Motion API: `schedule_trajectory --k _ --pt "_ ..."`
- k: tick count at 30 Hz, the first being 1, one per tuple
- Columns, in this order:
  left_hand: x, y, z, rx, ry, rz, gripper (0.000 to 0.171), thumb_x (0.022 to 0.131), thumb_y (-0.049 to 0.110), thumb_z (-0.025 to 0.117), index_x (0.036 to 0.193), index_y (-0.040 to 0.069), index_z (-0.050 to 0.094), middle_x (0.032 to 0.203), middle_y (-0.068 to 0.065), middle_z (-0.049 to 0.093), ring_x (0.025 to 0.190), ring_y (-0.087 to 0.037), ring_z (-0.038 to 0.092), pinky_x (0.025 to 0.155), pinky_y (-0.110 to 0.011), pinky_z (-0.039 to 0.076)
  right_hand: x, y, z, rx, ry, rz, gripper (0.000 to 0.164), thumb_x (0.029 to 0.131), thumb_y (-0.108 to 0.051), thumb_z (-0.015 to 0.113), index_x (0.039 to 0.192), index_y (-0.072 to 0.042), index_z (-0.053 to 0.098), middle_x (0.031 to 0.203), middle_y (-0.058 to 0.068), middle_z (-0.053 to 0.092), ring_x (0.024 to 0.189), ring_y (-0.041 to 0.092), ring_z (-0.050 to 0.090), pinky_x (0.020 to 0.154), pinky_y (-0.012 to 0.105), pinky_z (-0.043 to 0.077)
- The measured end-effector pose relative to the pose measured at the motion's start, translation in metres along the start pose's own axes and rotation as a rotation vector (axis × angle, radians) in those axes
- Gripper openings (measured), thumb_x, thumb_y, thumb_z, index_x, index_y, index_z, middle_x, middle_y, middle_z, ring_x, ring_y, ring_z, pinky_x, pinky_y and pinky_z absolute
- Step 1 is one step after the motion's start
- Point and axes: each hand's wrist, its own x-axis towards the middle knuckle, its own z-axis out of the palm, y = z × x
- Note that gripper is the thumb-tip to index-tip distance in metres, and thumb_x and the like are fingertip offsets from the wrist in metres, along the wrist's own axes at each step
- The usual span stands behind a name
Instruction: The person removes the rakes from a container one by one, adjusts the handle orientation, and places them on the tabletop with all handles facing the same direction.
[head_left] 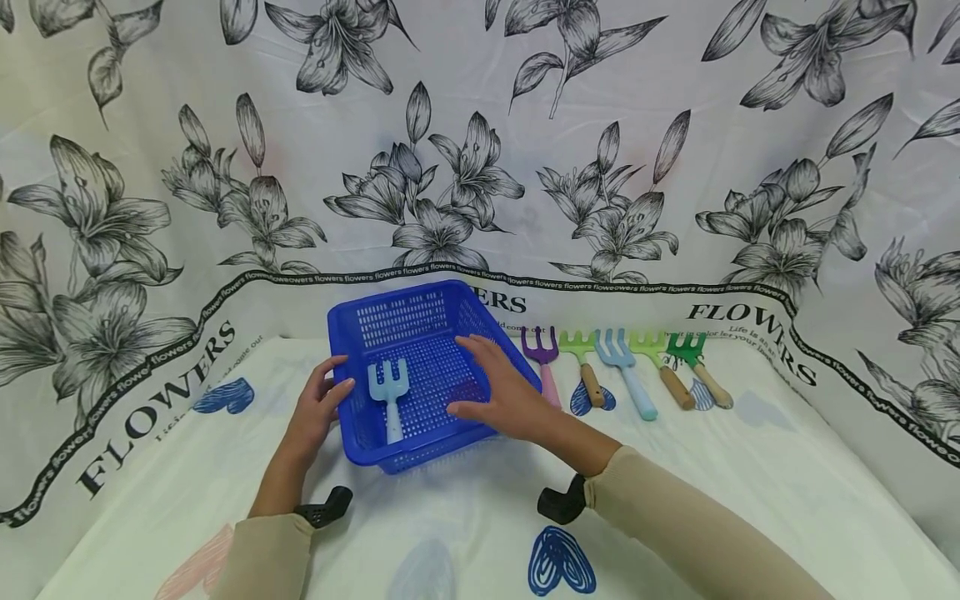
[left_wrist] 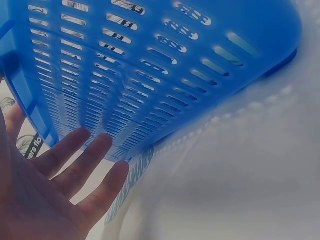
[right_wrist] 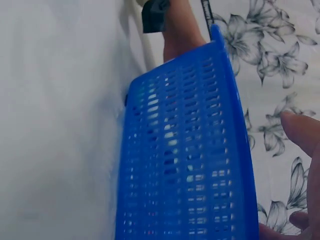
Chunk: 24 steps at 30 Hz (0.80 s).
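Note:
A blue plastic basket [head_left: 420, 454] with slotted walls stands in front of me. Inside it, toward the left, lies a pale blue hand fork [head_left: 388, 387], tines pointing away. My left hand [head_left: 318, 408] grips the basket's left rim, thumb over the edge; in the left wrist view its other fingers [left_wrist: 87, 162] spread along the outer wall. My right hand [head_left: 506, 396] hovers over the basket's right side with thumb and fingers apart and nothing between them. In the right wrist view, the right thumb [right_wrist: 300, 130] is separated from the basket's rim.
To the basket's right, several more hand forks lie in a row: one purple and pink [head_left: 543, 358], a green one with a wooden handle [head_left: 588, 375], a blue one [head_left: 626, 375], and others. A flower-printed cloth [head_left: 420, 208] hangs behind the white table cover [head_left: 660, 483].

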Motion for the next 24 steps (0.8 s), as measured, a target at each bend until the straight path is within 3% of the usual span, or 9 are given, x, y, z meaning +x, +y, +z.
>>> schedule_trajectory --k 12,17,20,24 --pt "-0.001 -0.001 -0.003 0.021 0.014 -0.010 0.068 0.097 0.046 0.051 0.154 0.027 0.020 0.156 -0.021 0.021 0.135 -0.047 0.033 0.103 -0.063 0.031 0.022 -0.016 0.019 0.069 -0.069 0.000 0.089 0.083 -0.038 0.078 0.153 -0.033 0.024 0.158 -0.002 0.023 0.133 0.027 0.042 0.094 0.046 0.049" --pt "-0.001 -0.001 -0.003 0.030 0.023 -0.002 0.070 0.096 0.050 0.052 0.154 0.025 0.021 0.155 -0.022 0.023 0.135 -0.048 0.034 0.103 -0.063 0.032 0.033 -0.017 0.020 0.204 -0.136 0.025 0.081 0.086 -0.034 0.075 0.152 -0.033 0.027 0.156 -0.001 0.029 0.130 0.028 0.048 0.089 0.041 0.053" --pt "-0.001 -0.001 -0.001 0.027 0.025 0.003 0.067 0.098 0.046 0.051 0.154 0.024 0.022 0.155 -0.023 0.024 0.134 -0.048 0.034 0.102 -0.063 0.033 0.040 -0.016 0.021 0.302 -0.182 0.061 0.078 0.089 -0.031 0.072 0.152 -0.032 0.027 0.154 0.002 0.033 0.129 0.030 0.049 0.089 0.044 0.052" --pt "0.000 0.000 0.002 0.021 0.024 0.003 0.065 0.098 0.043 0.051 0.153 0.024 0.023 0.154 -0.023 0.024 0.134 -0.048 0.034 0.102 -0.064 0.032 0.048 -0.014 0.023 0.351 -0.245 0.084 0.076 0.090 -0.031 0.071 0.153 -0.030 0.027 0.150 0.006 0.039 0.126 0.031 0.051 0.092 0.046 0.050"
